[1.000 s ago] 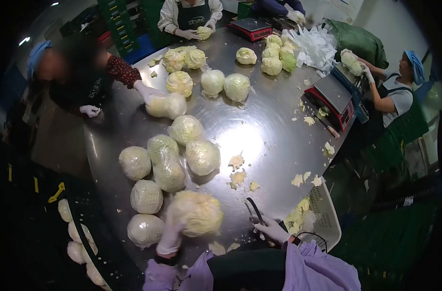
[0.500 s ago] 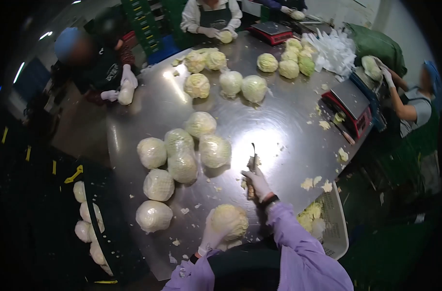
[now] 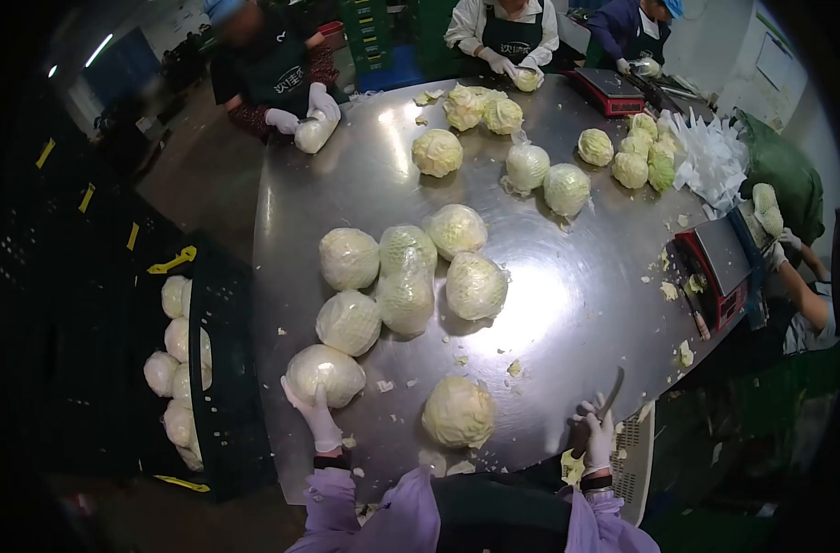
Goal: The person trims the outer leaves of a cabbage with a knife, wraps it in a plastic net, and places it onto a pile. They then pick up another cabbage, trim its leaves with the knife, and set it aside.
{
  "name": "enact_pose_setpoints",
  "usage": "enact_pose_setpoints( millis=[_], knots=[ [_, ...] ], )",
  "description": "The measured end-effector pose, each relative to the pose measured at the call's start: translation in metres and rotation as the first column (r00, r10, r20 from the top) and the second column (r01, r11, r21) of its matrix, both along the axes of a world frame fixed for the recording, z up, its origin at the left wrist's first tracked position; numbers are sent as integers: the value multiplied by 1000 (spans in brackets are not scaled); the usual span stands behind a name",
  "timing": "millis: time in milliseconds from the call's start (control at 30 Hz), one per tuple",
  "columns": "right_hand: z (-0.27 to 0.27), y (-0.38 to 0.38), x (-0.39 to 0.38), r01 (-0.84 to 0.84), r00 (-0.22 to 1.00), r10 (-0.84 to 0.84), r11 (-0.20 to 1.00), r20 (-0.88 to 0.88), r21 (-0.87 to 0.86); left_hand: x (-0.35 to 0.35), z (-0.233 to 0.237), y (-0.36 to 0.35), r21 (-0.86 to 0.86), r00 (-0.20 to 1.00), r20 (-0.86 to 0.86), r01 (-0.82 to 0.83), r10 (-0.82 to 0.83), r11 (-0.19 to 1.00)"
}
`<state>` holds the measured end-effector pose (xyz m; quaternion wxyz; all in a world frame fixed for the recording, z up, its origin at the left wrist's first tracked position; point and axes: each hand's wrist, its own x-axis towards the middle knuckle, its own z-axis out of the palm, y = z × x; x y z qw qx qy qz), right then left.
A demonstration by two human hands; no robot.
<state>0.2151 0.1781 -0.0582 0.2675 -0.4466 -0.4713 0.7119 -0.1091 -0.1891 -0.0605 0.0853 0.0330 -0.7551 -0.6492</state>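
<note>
My gloved left hand (image 3: 315, 417) is at the near left, its thumb and fingers spread around the near side of a plastic-wrapped cabbage (image 3: 326, 374) that rests on the steel table. In my gloved right hand (image 3: 597, 441) is a knife (image 3: 611, 391), its curved blade pointing up and away near the table's right edge. Between my hands sits an unwrapped cabbage (image 3: 458, 412), touched by neither. Several more wrapped cabbages (image 3: 406, 279) form a cluster beyond my left hand.
The steel table (image 3: 549, 249) carries leaf scraps, loose cabbages (image 3: 436, 153), plastic bags (image 3: 710, 157) and red scales (image 3: 715, 253). A white basket (image 3: 637, 461) stands below the right edge. A dark crate (image 3: 219, 396) with wrapped cabbages is at left. Several co-workers stand around the table.
My left hand has left the unwrapped cabbage and moved left to a wrapped one. My right hand has shifted right and nearer me with the knife. The view has turned left.
</note>
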Motion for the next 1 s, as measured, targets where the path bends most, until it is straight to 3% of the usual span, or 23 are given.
enact_pose_setpoints(
  millis=[67, 100, 167, 300, 367, 467, 533, 567, 633, 667, 700, 733, 767, 800, 867, 967, 1000],
  knots=[
    [-1, -19, -22, -138, 990, 137, 990, -26, -20, -1, 18, 23, 375, 991, 131, -52, 3, 926],
    [3, -26, -35, -197, 979, 194, 979, -55, -52, -4, 12, 25, 367, 991, 133, -52, 3, 929],
    [-9, -33, -52, -330, 943, 331, 943, -22, 49, -11, -1, 31, 37, 995, -19, 100, -100, 994],
    [-4, -45, -76, -463, 886, 464, 880, 11, 107, -20, -6, 85, 86, 996, -71, 53, -47, 995],
    [6, -51, -84, -450, 884, 463, 882, -73, 142, -23, -1, 101, 87, 999, -27, 35, -33, 996],
    [11, -54, -96, -469, 878, 477, 875, -44, 122, -30, 5, 111, -14, 997, -9, 73, -73, 997],
    [15, -61, -109, -556, 831, 556, 830, 4, 43, -33, 8, 114, -334, 973, -118, 150, -199, 931],
    [5, -66, -113, -576, 817, 576, 817, -10, 21, -24, 19, 115, -332, 971, -117, 160, -208, 930],
    [-9, -76, -119, -658, 753, 658, 751, -16, -55, 9, 42, 108, -592, 857, -292, 188, -425, 784],
    [-13, -78, -120, -720, 686, 725, 688, 63, -90, 26, 41, 98, -602, 785, -266, 318, -559, 732],
    [-10, -82, -122, -712, 693, 718, 696, 63, -94, 40, 33, 89, -613, 781, -138, 416, -609, 672],
    [-4, -87, -124, -689, 712, 701, 691, -29, -220, 47, 31, 92, -249, 812, 45, 573, -582, 781],
    [3, -93, -126, -664, 732, 671, 664, -119, -344, 54, 29, 92, 159, 772, 232, 570, -592, 806],
    [14, -98, -128, -648, 754, 627, 659, -196, -382, 58, 24, 87, 156, 768, 239, 573, -594, 804],
    [15, -100, -121, -671, 733, 652, 648, -191, -360, 63, 21, 86, -197, 692, 156, 721, -705, 664],
    [24, -95, -95, -699, 714, 660, 653, -233, -292, 84, 43, 89, -263, 646, 176, 758, -743, 597],
    [34, -92, -82, -719, 676, 732, 630, -84, -293, 92, 42, 88, -222, 619, 234, 785, -749, 579]
  ],
)
